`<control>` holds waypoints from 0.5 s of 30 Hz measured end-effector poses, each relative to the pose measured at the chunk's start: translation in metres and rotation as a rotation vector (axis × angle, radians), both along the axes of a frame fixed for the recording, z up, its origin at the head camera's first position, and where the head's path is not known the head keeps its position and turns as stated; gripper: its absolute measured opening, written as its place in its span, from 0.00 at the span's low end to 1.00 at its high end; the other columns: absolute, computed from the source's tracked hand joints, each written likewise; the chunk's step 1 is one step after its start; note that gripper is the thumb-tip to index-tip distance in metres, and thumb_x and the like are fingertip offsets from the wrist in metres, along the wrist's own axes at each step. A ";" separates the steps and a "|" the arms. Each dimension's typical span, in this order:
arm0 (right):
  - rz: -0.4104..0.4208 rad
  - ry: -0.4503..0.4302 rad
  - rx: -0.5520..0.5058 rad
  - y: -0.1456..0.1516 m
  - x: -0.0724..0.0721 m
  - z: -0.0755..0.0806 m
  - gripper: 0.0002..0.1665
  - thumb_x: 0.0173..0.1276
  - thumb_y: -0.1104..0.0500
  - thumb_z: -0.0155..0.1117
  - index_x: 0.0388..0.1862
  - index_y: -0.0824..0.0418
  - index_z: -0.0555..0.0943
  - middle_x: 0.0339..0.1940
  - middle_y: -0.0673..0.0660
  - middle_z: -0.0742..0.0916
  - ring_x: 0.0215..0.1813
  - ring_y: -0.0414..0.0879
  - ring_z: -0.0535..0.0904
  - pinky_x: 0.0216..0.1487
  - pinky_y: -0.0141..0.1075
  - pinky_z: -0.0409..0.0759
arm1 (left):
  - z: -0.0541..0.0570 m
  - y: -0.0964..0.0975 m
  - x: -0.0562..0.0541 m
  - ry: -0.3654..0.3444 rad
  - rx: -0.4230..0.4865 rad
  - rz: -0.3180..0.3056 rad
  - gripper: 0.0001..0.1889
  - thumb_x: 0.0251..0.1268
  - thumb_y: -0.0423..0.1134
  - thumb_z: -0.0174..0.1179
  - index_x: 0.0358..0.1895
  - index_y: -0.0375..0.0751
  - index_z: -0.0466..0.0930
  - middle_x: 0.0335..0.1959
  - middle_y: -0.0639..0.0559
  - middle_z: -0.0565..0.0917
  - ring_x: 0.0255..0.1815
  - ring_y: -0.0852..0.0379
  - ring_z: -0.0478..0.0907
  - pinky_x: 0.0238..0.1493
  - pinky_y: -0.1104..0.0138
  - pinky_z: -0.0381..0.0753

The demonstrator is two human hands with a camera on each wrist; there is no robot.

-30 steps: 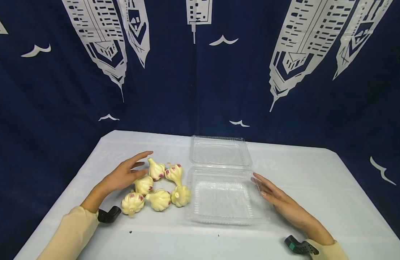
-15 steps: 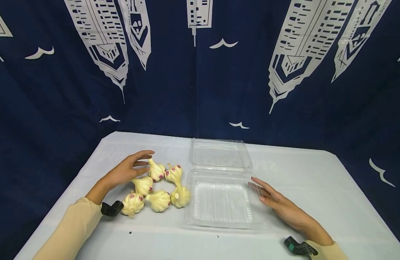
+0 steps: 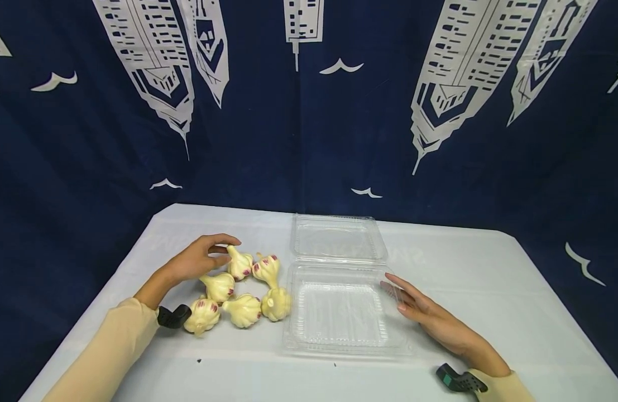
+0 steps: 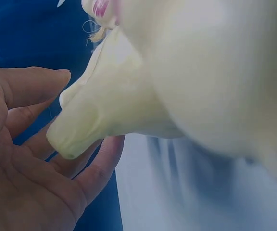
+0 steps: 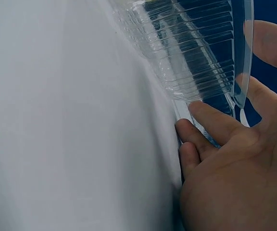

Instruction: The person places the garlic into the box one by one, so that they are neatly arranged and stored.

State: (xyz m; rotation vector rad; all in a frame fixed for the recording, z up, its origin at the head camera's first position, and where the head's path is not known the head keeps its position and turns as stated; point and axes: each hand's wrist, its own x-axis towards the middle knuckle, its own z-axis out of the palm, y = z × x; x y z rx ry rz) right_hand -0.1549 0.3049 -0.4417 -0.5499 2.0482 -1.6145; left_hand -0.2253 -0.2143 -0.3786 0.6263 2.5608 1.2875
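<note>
A person's left hand [image 3: 198, 258] curves around the upright stem of a garlic bulb [image 3: 240, 263] on a white table [image 3: 489, 290], the fingers spread fairly wide with gaps between them in the left wrist view; whether any fingertip touches the stem, one cannot tell. The right hand [image 3: 434, 312] is at the right side of a clear plastic box [image 3: 341, 312], fingers apart and mostly straight, the thumb and forefinger meeting the rim in the right wrist view and the other fingers lower, beside the wall. The box sits to the right of the garlic, its lid [image 3: 339, 237] laid back toward the far edge of the table. Five more bulbs [image 3: 242, 310] complete a loose ring with the first: one just to its right, stem pointing toward the viewer, one below the left hand, and three along the near side, the rightmost just beside the box. Several wear purple streaks. Pale sleeves [image 3: 108, 346] cover both arms, with a black device [image 3: 174, 316] at the left wrist and a dark strap [image 3: 459, 379] bearing a green patch at the right. Behind hangs a navy curtain [image 3: 298, 139] printed with white upside-down towers and birds.
</note>
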 end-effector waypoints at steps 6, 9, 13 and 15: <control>-0.001 0.006 0.006 0.000 0.000 0.000 0.36 0.84 0.61 0.41 0.83 0.45 0.45 0.83 0.62 0.52 0.73 0.16 0.53 0.62 0.13 0.57 | -0.005 0.001 0.000 -0.002 0.004 -0.033 0.22 0.70 0.25 0.55 0.66 0.30 0.71 0.67 0.30 0.72 0.65 0.32 0.74 0.59 0.52 0.80; 0.003 0.012 0.006 0.000 0.000 0.000 0.36 0.84 0.61 0.41 0.83 0.44 0.45 0.84 0.62 0.52 0.73 0.17 0.52 0.62 0.13 0.57 | -0.007 0.002 0.000 0.007 -0.005 -0.034 0.22 0.69 0.24 0.55 0.66 0.29 0.71 0.67 0.29 0.72 0.64 0.32 0.75 0.59 0.52 0.80; 0.015 0.024 0.000 0.000 0.000 0.000 0.36 0.84 0.61 0.41 0.83 0.45 0.45 0.83 0.63 0.52 0.73 0.18 0.52 0.62 0.13 0.57 | -0.006 0.004 0.001 0.041 -0.033 0.016 0.19 0.70 0.25 0.56 0.62 0.31 0.75 0.63 0.32 0.77 0.60 0.34 0.78 0.56 0.52 0.82; 0.018 0.025 -0.001 0.000 0.000 0.000 0.36 0.84 0.62 0.41 0.83 0.45 0.45 0.83 0.63 0.52 0.73 0.18 0.52 0.63 0.13 0.57 | -0.005 0.004 0.002 0.057 -0.048 0.046 0.17 0.70 0.26 0.56 0.60 0.31 0.78 0.60 0.34 0.80 0.58 0.35 0.79 0.54 0.53 0.82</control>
